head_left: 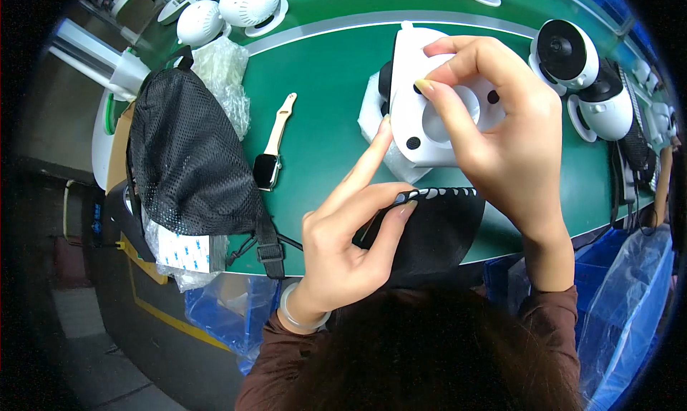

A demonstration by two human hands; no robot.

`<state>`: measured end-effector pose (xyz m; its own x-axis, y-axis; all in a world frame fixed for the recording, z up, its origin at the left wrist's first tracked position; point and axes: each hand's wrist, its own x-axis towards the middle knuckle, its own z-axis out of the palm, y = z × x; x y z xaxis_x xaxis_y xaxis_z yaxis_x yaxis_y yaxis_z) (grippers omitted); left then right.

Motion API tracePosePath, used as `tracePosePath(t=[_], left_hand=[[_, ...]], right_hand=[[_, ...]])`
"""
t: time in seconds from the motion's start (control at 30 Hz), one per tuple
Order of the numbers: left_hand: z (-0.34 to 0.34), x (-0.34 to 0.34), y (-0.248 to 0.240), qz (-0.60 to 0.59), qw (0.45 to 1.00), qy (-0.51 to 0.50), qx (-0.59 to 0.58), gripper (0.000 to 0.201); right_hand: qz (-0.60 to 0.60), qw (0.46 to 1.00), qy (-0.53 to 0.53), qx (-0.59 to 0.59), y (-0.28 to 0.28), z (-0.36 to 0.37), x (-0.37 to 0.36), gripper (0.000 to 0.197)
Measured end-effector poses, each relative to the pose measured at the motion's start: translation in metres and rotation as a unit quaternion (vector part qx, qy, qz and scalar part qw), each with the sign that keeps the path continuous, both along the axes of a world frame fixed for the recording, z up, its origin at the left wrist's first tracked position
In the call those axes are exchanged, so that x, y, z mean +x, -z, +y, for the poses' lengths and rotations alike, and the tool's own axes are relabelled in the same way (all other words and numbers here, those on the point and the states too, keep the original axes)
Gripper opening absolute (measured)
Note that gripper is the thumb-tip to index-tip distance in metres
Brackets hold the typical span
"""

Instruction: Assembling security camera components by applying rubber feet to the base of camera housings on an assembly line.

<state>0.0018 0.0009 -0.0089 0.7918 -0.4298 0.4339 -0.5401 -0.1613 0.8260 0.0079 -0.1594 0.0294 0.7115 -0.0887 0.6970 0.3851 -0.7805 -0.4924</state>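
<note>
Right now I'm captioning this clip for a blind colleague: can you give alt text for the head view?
A person's right hand presses a fingertip onto a white plastic housing on a green table, while the left hand holds a black sheet of small pads. A black mesh bag and a wristwatch lie to the left.

White sticker sheet with blue dots under black mesh bag, dark-screened smartwatch beside

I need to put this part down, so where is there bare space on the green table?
Bare green lies between the smartwatch and the white housing, and beyond it toward the pale stripe. The right edge is crowded with round white cameras; the left holds a black mesh bag.
</note>
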Motion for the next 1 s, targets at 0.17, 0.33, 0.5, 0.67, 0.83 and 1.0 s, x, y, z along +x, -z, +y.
tracePosePath(t=[0.17,0.33,0.5,0.67,0.83,1.0], left_hand=[[0.000,0.000,0.004,-0.007,1.000,0.006,-0.015,0.012],[0.001,0.001,0.005,0.044,0.999,0.002,-0.016,0.012],[0.005,0.005,0.006,0.010,0.999,0.032,-0.035,0.011],[0.005,0.001,0.005,0.079,0.996,0.045,-0.016,0.011],[0.018,-0.002,0.007,0.072,0.997,0.038,0.009,0.012],[0.015,-0.006,0.005,0.081,0.995,0.053,0.004,0.013]], right_hand=[[0.005,1.000,0.002,-0.026,-0.003,-0.005,-0.001,0.009],[0.131,0.985,-0.105,0.051,-0.011,-0.022,0.010,0.014],[0.345,0.925,-0.117,0.108,-0.045,-0.036,0.036,0.020],[0.420,0.861,-0.141,0.250,-0.099,-0.126,0.086,0.011],[0.174,0.978,-0.053,-0.100,-0.057,-0.104,0.203,0.020],[0.081,0.941,0.054,-0.325,0.015,-0.127,0.245,0.021]])
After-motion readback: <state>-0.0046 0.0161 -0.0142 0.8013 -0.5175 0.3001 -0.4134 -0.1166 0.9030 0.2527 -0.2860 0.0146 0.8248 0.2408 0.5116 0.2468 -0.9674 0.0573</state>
